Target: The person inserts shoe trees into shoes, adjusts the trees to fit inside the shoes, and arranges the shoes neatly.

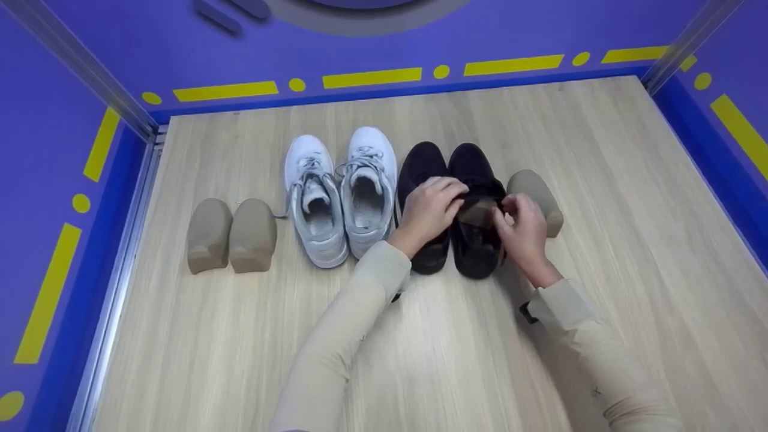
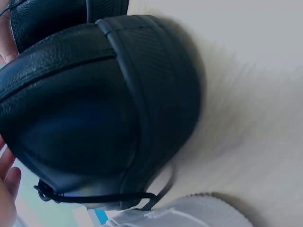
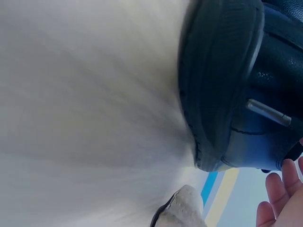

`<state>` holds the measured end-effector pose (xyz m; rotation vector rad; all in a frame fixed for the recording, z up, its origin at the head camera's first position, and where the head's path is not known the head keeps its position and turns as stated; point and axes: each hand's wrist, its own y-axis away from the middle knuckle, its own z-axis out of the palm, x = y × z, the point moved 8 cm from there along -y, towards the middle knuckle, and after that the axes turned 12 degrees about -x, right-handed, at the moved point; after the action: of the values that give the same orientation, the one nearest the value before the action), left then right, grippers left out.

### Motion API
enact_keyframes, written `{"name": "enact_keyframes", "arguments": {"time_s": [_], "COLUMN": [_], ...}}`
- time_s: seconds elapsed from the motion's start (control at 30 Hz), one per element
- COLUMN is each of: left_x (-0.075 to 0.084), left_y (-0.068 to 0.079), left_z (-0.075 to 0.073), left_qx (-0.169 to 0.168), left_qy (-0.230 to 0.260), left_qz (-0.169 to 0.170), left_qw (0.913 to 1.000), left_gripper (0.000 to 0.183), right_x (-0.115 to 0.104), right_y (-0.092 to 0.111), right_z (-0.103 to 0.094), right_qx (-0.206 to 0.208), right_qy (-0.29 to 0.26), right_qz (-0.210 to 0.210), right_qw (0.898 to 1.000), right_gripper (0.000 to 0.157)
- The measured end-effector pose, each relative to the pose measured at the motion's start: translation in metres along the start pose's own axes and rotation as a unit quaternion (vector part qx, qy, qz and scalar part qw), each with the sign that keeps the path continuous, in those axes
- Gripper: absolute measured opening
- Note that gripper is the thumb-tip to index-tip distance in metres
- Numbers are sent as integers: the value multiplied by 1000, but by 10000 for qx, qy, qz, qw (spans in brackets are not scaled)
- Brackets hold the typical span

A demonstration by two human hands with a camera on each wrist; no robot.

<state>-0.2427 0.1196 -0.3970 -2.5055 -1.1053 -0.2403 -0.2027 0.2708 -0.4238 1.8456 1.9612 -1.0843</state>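
Note:
In the head view a pair of black lace-up shoes stands side by side, toes away from me. My left hand (image 1: 429, 207) reaches over the left black shoe (image 1: 425, 161), its thumb and fingers pinching at the opening edge of the right black shoe (image 1: 471, 161). From the other side my right hand (image 1: 523, 231) pinches that shoe's collar between thumb and fingers. A brownish shoe insert (image 1: 478, 212) shows inside the opening. Another beige insert (image 1: 537, 195) lies just beyond the right hand, partly covered by it. A lace tip (image 3: 267, 112) lies across the shoe's side in the right wrist view.
Left of the black pair stand two white sneakers, the nearer one (image 1: 377, 150) beside the left black shoe, the other (image 1: 306, 156) with a loose lace. Further left are two beige inserts, one (image 1: 209, 231) beside the other (image 1: 253, 231). Purple walls (image 1: 384, 51) enclose the wooden surface (image 1: 216, 336).

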Motion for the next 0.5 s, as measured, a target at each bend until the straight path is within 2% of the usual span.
{"name": "enact_keyframes", "arguments": {"time_s": [0.23,0.5], "left_x": [-4,-16], "left_y": [4,9], "left_z": [-2,2], "left_qx": [-178,-757], "left_qy": [-88,-132], "left_qz": [88,-179], "left_qw": [9998,9969], "left_gripper": [27,42], "right_x": [6,13], "right_y": [1,1], "right_z": [-3,-8], "right_qx": [-42,-82], "right_qy": [-55,84], "right_qz": [176,231], "right_qw": [9998,9997], "right_gripper": [14,15]}}
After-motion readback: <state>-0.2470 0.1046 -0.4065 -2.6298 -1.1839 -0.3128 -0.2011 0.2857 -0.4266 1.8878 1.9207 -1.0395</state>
